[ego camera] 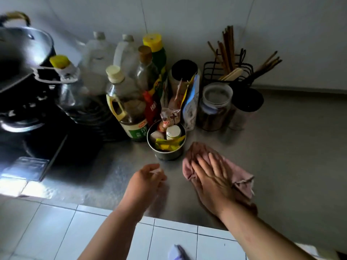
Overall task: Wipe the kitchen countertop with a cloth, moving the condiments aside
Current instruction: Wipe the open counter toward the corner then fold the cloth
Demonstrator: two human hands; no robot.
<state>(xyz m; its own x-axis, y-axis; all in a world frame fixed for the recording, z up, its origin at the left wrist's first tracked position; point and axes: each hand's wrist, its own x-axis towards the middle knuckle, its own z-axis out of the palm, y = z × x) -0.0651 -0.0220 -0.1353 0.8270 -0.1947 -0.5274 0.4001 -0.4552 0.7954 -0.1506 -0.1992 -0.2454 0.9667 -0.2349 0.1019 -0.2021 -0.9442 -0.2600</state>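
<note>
The pink cloth [239,175] lies on the steel counter [281,147], near its front edge. My right hand [212,177] pins it down, fingers straight and spread flat, apparently to press it for a wiping stroke. Just beyond stands a small tin [169,155] of sachets, first in the cloth's way. My left hand [146,179] hovers just short of that tin, fingers loosely curled; blur hides whether it holds anything. Behind, oil bottles [127,102] and a jar [214,107] crowd the wall, seemingly not yet shifted.
</note>
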